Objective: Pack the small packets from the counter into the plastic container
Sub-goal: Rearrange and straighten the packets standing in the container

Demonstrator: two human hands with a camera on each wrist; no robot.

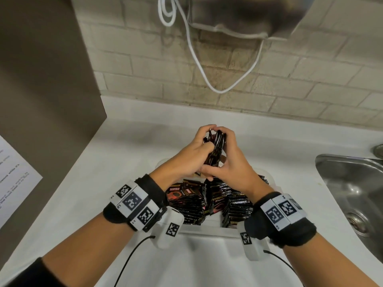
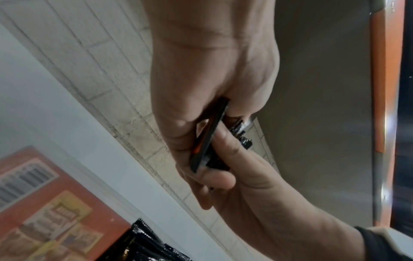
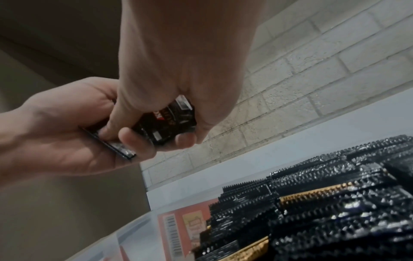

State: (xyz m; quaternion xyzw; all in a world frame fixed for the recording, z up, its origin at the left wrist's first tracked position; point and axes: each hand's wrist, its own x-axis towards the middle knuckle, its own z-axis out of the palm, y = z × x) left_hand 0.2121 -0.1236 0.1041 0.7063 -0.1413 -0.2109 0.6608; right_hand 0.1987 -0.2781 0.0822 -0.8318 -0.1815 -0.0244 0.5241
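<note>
Both hands meet over the far end of the clear plastic container (image 1: 207,232) on the white counter (image 1: 93,183). My left hand (image 1: 194,152) and right hand (image 1: 230,160) together grip a small stack of black packets (image 1: 216,145), held on edge between the fingers. The left wrist view shows that stack (image 2: 209,137) pinched between left thumb and right fingers. In the right wrist view the stack (image 3: 165,121) sits under my right hand, with the left fingers (image 3: 134,141) curled below it. Several rows of black packets (image 1: 219,201) fill the container (image 3: 134,229). An orange label (image 2: 44,203) shows through its wall.
A steel sink (image 1: 352,193) lies at the right. A brown cabinet panel (image 1: 41,79) with a printed sheet (image 1: 14,179) stands at the left. A white cable (image 1: 207,79) hangs in front of the brick backsplash.
</note>
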